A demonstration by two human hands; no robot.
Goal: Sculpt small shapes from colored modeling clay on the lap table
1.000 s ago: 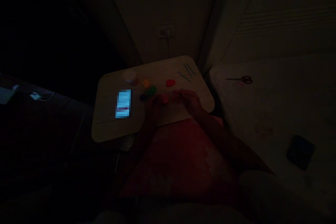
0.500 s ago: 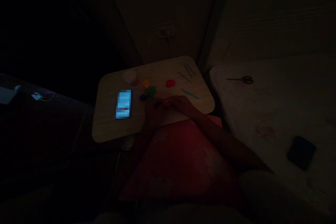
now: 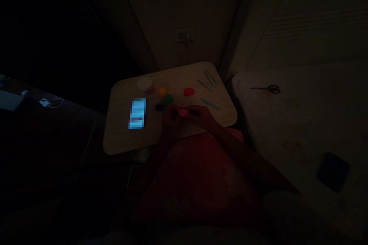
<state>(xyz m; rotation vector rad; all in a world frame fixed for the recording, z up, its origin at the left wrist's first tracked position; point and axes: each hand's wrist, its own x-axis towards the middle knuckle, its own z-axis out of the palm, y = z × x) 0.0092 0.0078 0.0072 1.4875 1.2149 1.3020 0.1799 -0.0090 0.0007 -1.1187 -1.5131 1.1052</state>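
Observation:
Over the near edge of the small table [image 3: 120, 138], a pink lump of modelling clay [image 3: 183, 112] sits between my two hands. My left hand [image 3: 171, 118] grips it from the left with curled fingers. From the other side my right hand [image 3: 203, 116] closes its fingertips on it. Just beyond lie a red lump of clay [image 3: 189, 92], a green lump [image 3: 167, 99], an orange lump [image 3: 162, 91] and a dark lump [image 3: 158, 106]. It is very dim, so finger detail is hard to make out.
A lit phone [image 3: 137, 114] lies on the table's left, with a tub [image 3: 144, 84] behind it. A teal clay knife [image 3: 210, 104] and several thin sticks [image 3: 204, 85] lie at the right. Scissors [image 3: 265, 89] and a dark square object [image 3: 333, 171] rest on the pale surface beside the table.
My right hand, raised and spread a second ago, has come down and in to the pink clay, uncovering the teal knife. The lump now shows more between my fingers.

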